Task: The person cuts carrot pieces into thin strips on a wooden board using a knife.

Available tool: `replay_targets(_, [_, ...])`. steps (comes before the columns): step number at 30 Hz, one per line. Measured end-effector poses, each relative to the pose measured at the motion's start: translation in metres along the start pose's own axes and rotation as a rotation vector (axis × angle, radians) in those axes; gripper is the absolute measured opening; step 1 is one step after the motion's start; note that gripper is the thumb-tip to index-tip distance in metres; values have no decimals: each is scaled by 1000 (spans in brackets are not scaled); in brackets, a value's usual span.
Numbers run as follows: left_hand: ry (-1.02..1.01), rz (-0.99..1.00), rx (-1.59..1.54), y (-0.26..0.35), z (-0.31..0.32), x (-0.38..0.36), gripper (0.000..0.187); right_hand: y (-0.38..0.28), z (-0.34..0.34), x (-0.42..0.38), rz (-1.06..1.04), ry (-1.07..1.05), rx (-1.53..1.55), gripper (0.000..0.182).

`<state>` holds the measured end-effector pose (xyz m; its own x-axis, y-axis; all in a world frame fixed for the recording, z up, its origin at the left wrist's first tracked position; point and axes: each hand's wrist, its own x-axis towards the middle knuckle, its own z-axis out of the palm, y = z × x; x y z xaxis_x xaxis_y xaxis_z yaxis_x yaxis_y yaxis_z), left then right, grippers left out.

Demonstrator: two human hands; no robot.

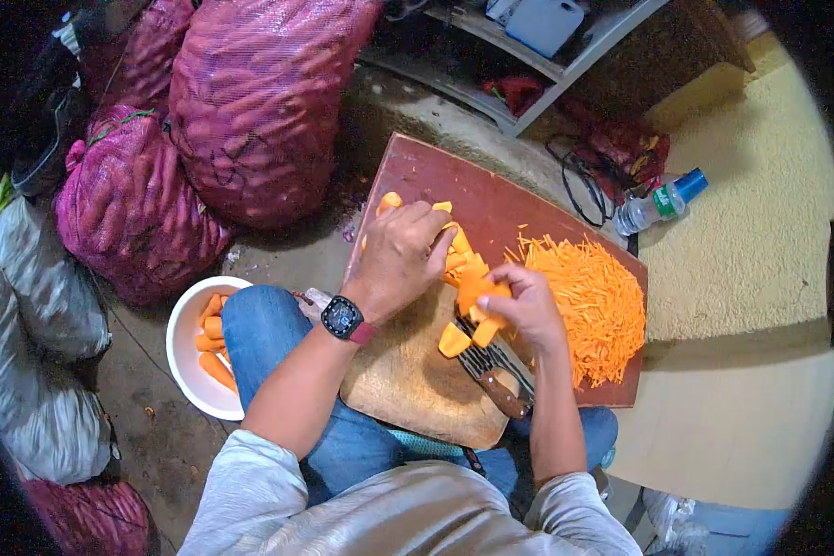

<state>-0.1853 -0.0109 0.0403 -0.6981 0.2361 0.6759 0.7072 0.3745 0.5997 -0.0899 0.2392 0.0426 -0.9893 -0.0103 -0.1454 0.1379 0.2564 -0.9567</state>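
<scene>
My left hand (400, 255), with a watch at its wrist, is curled over carrot pieces (461, 243) on the board; its palm side is hidden. My right hand (528, 308) pinches several flat carrot slices (473, 289) between thumb and fingers. Below it a knife (508, 393) lies on the light wooden chopping board (417, 380), its blade partly covered by a carrot chunk (453, 341). A big heap of carrot strips (595, 310) spreads to the right on the reddish board (491, 185).
A white bowl (183, 345) of carrots stands beside my left knee. Pink mesh sacks (259, 102) and pale sacks (37, 278) line the left side. A plastic bottle (658, 206) with a blue cap lies at the right, near a metal shelf (551, 88).
</scene>
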Motion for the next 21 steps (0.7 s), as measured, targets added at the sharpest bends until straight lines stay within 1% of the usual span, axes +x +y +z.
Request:
replay_targets(2, [-26, -19, -22, -1, 2, -2, 14, -7, 18, -21, -18, -117, -65, 23])
replay_targets(3, [-10, 10, -7, -2, 3, -1, 15, -7, 22, -28, -3, -163, -143, 22])
replay_targets(4, [6, 40, 9, -2, 2, -1, 15, -8, 26, -35, 7, -161, -133, 22])
replay_targets(7, [-39, 35, 34, -1, 1, -2, 15, -37, 40, -54, -40, -243, -578, 26])
replay_targets(8, [-46, 42, 44, -1, 1, -2, 15, -29, 43, -57, -36, -238, -568, 26])
replay_targets(10, [-60, 55, 61, -3, 3, -2, 16, -15, 49, -64, -203, -208, -566, 26])
replay_targets(12, [-78, 71, 78, -3, 3, -3, 17, -12, 50, -73, -181, -196, -586, 26])
replay_targets(14, [-75, 83, 82, -1, 2, -1, 17, -14, 50, -77, -250, -158, -608, 26])
replay_targets(18, [-91, 96, 24, -4, 6, -2, 15, -30, 42, -80, -212, -138, -628, 23])
replay_targets(21, [-109, 85, 21, -2, 6, -1, 16, -30, 32, -77, -278, -70, -628, 20])
